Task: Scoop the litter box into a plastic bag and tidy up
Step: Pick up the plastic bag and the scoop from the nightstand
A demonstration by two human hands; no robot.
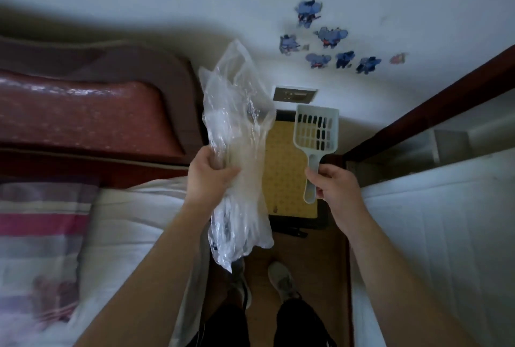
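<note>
Both bare forearms reach forward from the bottom edge, over two grey shoes (281,279) standing on the brown floor (320,257). The left hand (207,176) is closed around the middle of a clear, crumpled plastic bag (237,112), which sticks up above the fist and hangs down below it. The right hand (331,182) grips the handle of a pale slotted litter scoop (316,130) – its blade points away from the person and nothing can be made out in it. The hands are held apart, level with each other.

Beneath them, on the floor at the foot of the white wall, lies a dark-rimmed tray with a yellow perforated top (284,168) – the bag covers its left edge. A bed (133,207) with a red padded headboard (83,112) runs along the left. Blue stickers (331,37) dot the wall above a socket plate (295,95).
</note>
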